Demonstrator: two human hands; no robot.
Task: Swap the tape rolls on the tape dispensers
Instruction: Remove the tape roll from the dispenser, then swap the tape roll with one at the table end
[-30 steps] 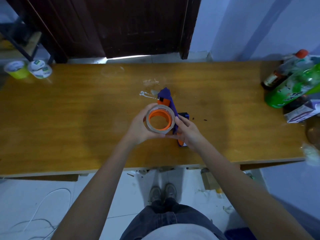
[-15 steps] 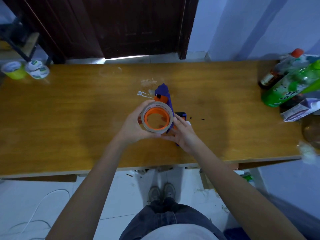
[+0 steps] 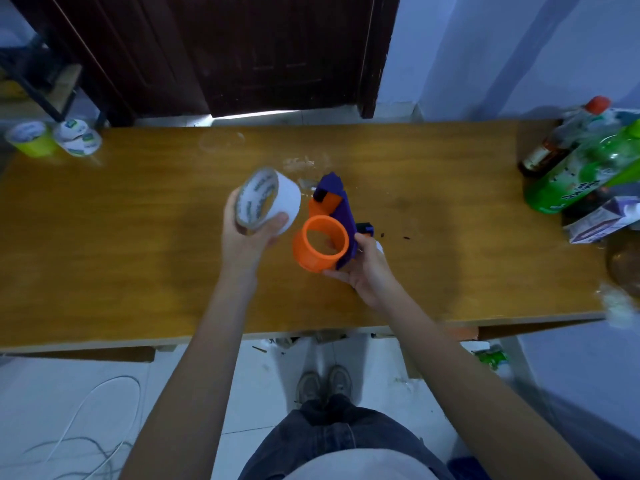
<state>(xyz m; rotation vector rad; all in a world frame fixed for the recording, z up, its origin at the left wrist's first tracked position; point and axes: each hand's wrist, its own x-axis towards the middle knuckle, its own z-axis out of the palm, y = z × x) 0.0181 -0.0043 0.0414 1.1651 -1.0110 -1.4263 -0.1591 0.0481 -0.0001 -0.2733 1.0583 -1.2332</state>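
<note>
My left hand (image 3: pixel 244 237) grips a white tape roll (image 3: pixel 268 202), held tilted above the middle of the wooden table (image 3: pixel 121 237), just left of the dispenser. My right hand (image 3: pixel 367 268) holds a purple and orange tape dispenser (image 3: pixel 337 216) by its handle. The dispenser's orange spool hub (image 3: pixel 320 249) stands bare, its open end facing up towards me. Two more tape rolls stand at the table's far left corner, one yellow (image 3: pixel 29 138) and one white (image 3: pixel 78 136).
Bottles (image 3: pixel 581 161) and a small carton (image 3: pixel 602 220) crowd the table's right end. A dark door stands behind the table. White cable lies on the floor at lower left. My shoes (image 3: pixel 323 382) show under the table's near edge.
The tape roll was seated on the orange hub. My left hand has pulled it off and moved it left and up, leaving the hub bare. My right hand still holds the dispenser.
</note>
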